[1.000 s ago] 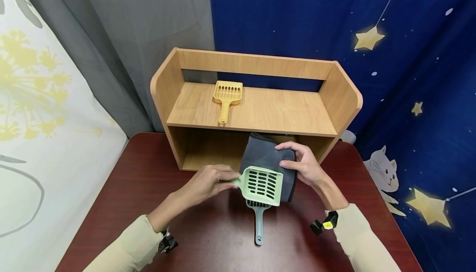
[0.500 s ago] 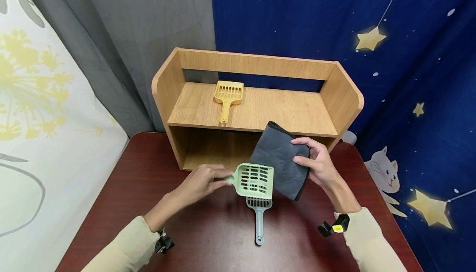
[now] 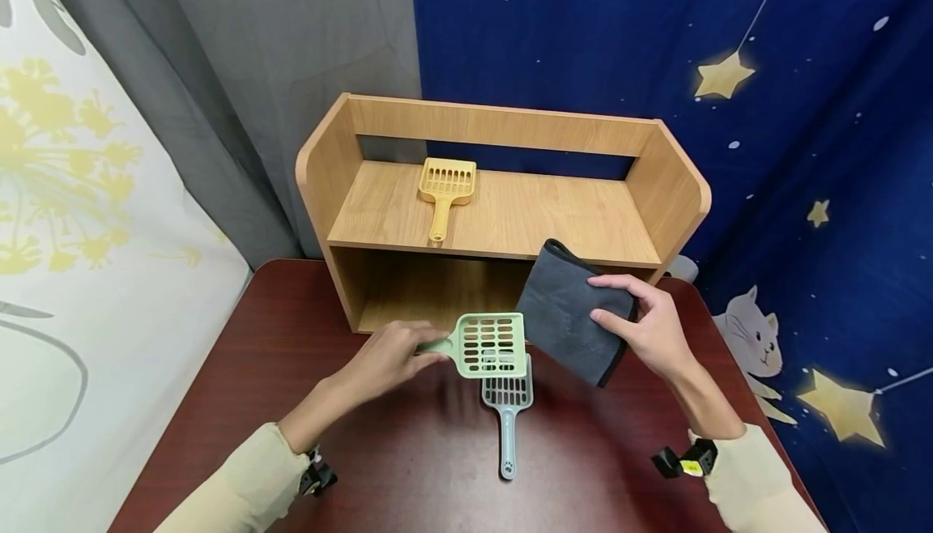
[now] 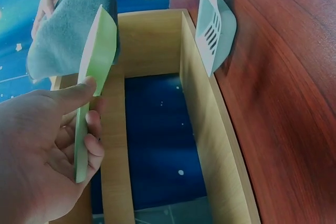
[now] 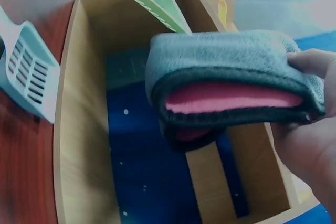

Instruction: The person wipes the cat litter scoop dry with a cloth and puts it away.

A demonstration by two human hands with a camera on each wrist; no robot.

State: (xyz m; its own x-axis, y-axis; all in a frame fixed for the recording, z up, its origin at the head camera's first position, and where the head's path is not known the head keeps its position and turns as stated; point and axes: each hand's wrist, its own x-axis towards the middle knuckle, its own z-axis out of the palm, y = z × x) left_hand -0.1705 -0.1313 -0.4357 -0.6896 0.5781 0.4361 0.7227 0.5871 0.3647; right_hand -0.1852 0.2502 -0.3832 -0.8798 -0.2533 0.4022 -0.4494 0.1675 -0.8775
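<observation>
My left hand (image 3: 394, 355) grips a light green slotted litter scoop (image 3: 490, 345) by its handle, as the left wrist view also shows, fingers curled round it. Held in the air, the scoop overlaps the top of a grey-blue litter scoop (image 3: 508, 411) that lies on the table. To the right, my right hand (image 3: 649, 322) pinches a folded dark grey cloth (image 3: 572, 310) by its edge, in front of the shelf. Pink lining shows inside the cloth's folds (image 5: 231, 97) in the right wrist view. A small gap separates the cloth from the green scoop.
A two-tier wooden shelf (image 3: 496, 251) stands at the back of the dark red table (image 3: 408, 452). On its upper board lies a yellow litter scoop (image 3: 446, 193). Behind hang a grey curtain (image 3: 291, 47) and a blue star-patterned curtain (image 3: 583, 31).
My right hand has moved right with the cloth, away from the green scoop. The green scoop has shifted left and slightly up, uncovering more of the grey-blue scoop.
</observation>
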